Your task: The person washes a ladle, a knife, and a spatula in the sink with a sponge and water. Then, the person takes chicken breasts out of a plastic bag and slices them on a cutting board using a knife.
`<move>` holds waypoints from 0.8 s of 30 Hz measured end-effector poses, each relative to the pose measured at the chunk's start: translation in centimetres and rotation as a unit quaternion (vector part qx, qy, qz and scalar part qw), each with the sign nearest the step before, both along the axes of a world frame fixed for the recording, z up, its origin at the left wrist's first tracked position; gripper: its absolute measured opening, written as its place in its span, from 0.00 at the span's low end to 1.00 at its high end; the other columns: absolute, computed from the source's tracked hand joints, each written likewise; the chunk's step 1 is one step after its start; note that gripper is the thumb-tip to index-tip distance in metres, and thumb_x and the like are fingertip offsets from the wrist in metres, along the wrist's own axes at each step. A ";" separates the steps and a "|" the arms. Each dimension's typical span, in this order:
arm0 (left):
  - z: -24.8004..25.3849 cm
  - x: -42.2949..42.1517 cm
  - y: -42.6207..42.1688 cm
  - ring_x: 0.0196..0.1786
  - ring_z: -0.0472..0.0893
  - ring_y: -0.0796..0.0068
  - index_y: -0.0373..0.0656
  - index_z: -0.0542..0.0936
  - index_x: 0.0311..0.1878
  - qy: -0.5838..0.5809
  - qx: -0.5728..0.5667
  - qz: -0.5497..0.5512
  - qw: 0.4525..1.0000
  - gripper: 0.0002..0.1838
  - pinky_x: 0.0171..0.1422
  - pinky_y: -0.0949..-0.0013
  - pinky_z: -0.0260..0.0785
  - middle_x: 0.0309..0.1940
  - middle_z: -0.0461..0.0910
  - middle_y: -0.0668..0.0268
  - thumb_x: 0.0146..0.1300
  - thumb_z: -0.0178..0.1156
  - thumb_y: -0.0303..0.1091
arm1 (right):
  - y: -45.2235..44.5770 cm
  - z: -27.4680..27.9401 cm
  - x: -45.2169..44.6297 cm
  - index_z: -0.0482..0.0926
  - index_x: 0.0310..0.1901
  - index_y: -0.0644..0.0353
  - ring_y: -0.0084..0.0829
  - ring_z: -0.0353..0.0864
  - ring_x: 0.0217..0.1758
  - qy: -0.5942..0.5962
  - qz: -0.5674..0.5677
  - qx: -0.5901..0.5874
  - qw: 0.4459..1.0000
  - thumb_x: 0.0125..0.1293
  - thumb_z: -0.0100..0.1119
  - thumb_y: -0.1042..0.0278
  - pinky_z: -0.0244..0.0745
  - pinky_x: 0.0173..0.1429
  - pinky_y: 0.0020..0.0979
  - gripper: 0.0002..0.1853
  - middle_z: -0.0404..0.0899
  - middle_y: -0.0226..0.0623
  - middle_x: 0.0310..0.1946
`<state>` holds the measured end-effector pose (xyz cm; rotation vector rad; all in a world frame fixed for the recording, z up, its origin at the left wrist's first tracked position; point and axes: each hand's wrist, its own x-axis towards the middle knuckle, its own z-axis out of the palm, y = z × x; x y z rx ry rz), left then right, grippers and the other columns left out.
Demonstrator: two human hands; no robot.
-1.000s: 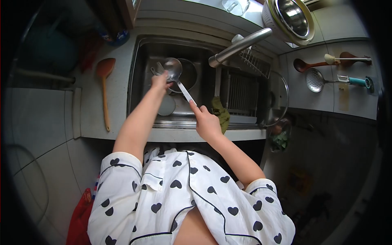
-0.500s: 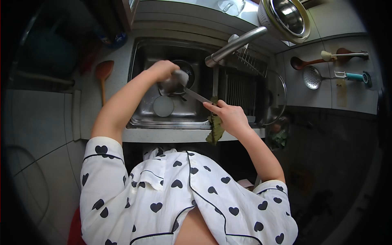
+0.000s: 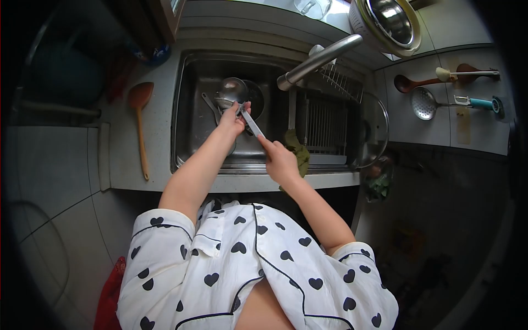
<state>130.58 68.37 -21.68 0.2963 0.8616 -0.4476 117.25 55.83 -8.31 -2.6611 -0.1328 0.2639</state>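
A metal ladle [image 3: 233, 90] is tilted over the left basin of the steel sink [image 3: 192, 132]. My right hand [image 3: 281, 162] is closed on its long flat handle, below and to the right of the bowl. At the upper end of the handle, near the bowl, the fingers of my left hand [image 3: 235, 117] are wrapped round it. Behind the ladle lies a dark round pan or bowl [image 3: 255, 99], partly hidden. A metal utensil [image 3: 210, 106] rests in the basin to the left. Under my left wrist a pale round dish is mostly hidden.
The faucet [image 3: 319, 62] reaches over the sink. A green cloth [image 3: 298, 151] hangs on the divider beside a dish rack [image 3: 325, 124]. A wooden spatula [image 3: 141, 118] lies on the left counter. At the right are a glass lid [image 3: 378, 129] and a hanging skimmer [image 3: 424, 103].
My left hand has moved from the ladle's bowl down to the handle near it. My right hand has shifted left, and the bowl has turned to show its shiny round side.
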 end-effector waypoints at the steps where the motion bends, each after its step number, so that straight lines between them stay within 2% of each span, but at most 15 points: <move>1: 0.5 0.0 -0.1 0.34 0.81 0.71 0.39 0.71 0.44 0.022 -0.043 0.007 0.999 0.12 0.37 0.69 0.75 0.32 0.79 0.62 0.68 0.46 0.38 | 0.5 -0.1 0.0 0.67 0.59 0.45 0.46 0.77 0.30 0.010 0.004 -0.027 1.000 0.49 0.53 0.80 0.72 0.34 0.42 0.32 0.71 0.40 0.31; 4: -0.8 1.0 0.0 0.32 0.79 0.72 0.40 0.72 0.43 -0.002 0.018 -0.046 0.999 0.12 0.35 0.71 0.75 0.34 0.79 0.61 0.69 0.45 0.38 | 0.9 0.1 0.0 0.66 0.60 0.45 0.46 0.77 0.28 0.015 0.007 -0.041 0.999 0.48 0.54 0.81 0.72 0.33 0.43 0.34 0.71 0.40 0.32; 5: -1.5 1.6 0.2 0.32 0.79 0.72 0.40 0.72 0.41 0.026 0.056 -0.045 0.997 0.12 0.34 0.71 0.74 0.31 0.79 0.62 0.68 0.46 0.40 | 1.0 0.3 -0.1 0.66 0.60 0.45 0.46 0.77 0.28 0.018 0.011 -0.046 0.999 0.48 0.54 0.81 0.72 0.32 0.43 0.34 0.70 0.40 0.32; 8: -0.3 1.5 0.1 0.30 0.79 0.72 0.41 0.72 0.41 0.007 0.169 -0.050 0.984 0.14 0.33 0.72 0.74 0.28 0.79 0.63 0.68 0.48 0.43 | 1.3 0.3 -0.1 0.65 0.61 0.45 0.46 0.77 0.28 0.015 0.002 -0.040 0.999 0.48 0.54 0.80 0.72 0.32 0.43 0.35 0.70 0.40 0.32; 9: 0.2 1.3 0.0 0.28 0.79 0.72 0.42 0.72 0.40 -0.019 0.161 -0.050 0.986 0.15 0.32 0.73 0.74 0.26 0.79 0.63 0.67 0.48 0.45 | 1.5 0.2 0.0 0.65 0.61 0.45 0.46 0.77 0.28 0.009 -0.006 -0.041 0.999 0.48 0.54 0.80 0.72 0.32 0.43 0.35 0.70 0.40 0.32; 12: 1.5 0.3 -1.3 0.28 0.80 0.71 0.42 0.72 0.39 -0.086 0.052 -0.149 0.984 0.15 0.31 0.73 0.74 0.27 0.79 0.62 0.67 0.48 0.45 | 1.3 -0.8 0.5 0.64 0.61 0.45 0.46 0.77 0.28 -0.008 -0.030 -0.042 0.999 0.48 0.55 0.79 0.73 0.32 0.43 0.35 0.71 0.40 0.31; 15: 4.9 -2.6 -1.8 0.31 0.81 0.67 0.40 0.72 0.38 -0.126 0.117 -0.198 0.965 0.12 0.37 0.67 0.75 0.28 0.78 0.61 0.65 0.52 0.41 | 0.8 -1.7 1.5 0.65 0.59 0.46 0.47 0.77 0.31 0.003 -0.040 -0.001 0.999 0.49 0.54 0.79 0.73 0.34 0.44 0.33 0.73 0.42 0.31; 18: 5.7 -4.7 -2.4 0.33 0.82 0.67 0.38 0.71 0.39 -0.165 0.113 -0.202 0.959 0.13 0.37 0.67 0.75 0.28 0.79 0.59 0.65 0.51 0.41 | 0.8 -2.2 2.0 0.65 0.58 0.49 0.50 0.77 0.35 -0.003 -0.056 0.056 0.997 0.50 0.53 0.79 0.72 0.38 0.46 0.30 0.74 0.44 0.34; 19: 6.0 -4.8 -2.5 0.28 0.81 0.68 0.38 0.72 0.37 -0.162 0.138 -0.195 0.957 0.12 0.32 0.67 0.74 0.26 0.78 0.60 0.64 0.52 0.39 | 1.2 -2.6 2.1 0.64 0.57 0.50 0.51 0.77 0.37 0.000 -0.067 0.080 0.995 0.50 0.52 0.79 0.72 0.39 0.46 0.29 0.75 0.45 0.35; 22: 3.8 -3.4 -2.5 0.24 0.78 0.71 0.41 0.72 0.33 -0.130 0.192 -0.159 0.960 0.14 0.30 0.67 0.73 0.22 0.76 0.64 0.63 0.55 0.43 | 2.0 -1.7 2.1 0.63 0.55 0.54 0.54 0.75 0.44 0.073 -0.090 0.138 0.984 0.50 0.51 0.79 0.70 0.44 0.47 0.28 0.75 0.51 0.39; 23: 3.2 -2.4 -2.5 0.19 0.73 0.74 0.43 0.72 0.30 -0.089 0.228 -0.116 0.963 0.15 0.27 0.68 0.69 0.19 0.73 0.68 0.62 0.55 0.46 | 2.2 -1.5 1.7 0.63 0.56 0.54 0.54 0.74 0.44 0.078 -0.090 0.169 0.978 0.50 0.51 0.80 0.70 0.44 0.48 0.28 0.75 0.52 0.39; 24: 1.3 -1.1 -2.0 0.18 0.70 0.77 0.48 0.70 0.29 -0.053 0.208 -0.117 0.970 0.17 0.24 0.72 0.63 0.16 0.70 0.72 0.64 0.52 0.51 | 2.2 -1.4 1.3 0.63 0.56 0.54 0.55 0.74 0.45 0.082 -0.091 0.198 0.972 0.50 0.51 0.80 0.69 0.44 0.48 0.28 0.75 0.53 0.38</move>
